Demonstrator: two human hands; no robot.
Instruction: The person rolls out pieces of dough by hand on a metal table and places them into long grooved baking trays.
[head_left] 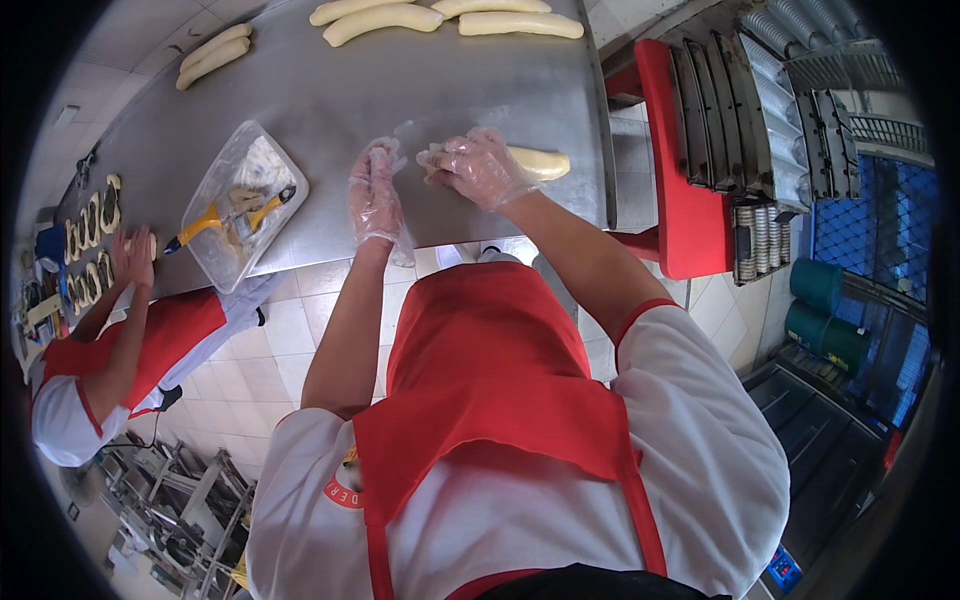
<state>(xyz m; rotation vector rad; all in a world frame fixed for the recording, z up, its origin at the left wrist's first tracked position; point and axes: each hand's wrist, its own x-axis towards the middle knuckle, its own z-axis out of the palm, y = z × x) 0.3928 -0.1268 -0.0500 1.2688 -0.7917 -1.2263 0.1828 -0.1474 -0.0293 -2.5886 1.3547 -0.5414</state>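
My left hand point(377, 198), in a clear plastic glove, is held edge-on over the steel table point(330, 110), fingers stretched away from me. Nothing shows in it. To its right, my gloved right hand point(482, 170) has its fingers curled over the left end of a pale dough roll point(541, 163). The roll's right end sticks out beyond that hand and rests on the steel; its gripped end is mostly hidden. A gap separates my two hands.
More dough rolls point(383, 23) lie along the far edge, with a pair point(214, 55) at far left. A white tray point(292, 172) holds yellow-handled brushes. At left a co-worker's hands point(133, 258) touch small filled pieces. Metal pans point(722, 110) stand beside a red stand point(690, 235) at right.
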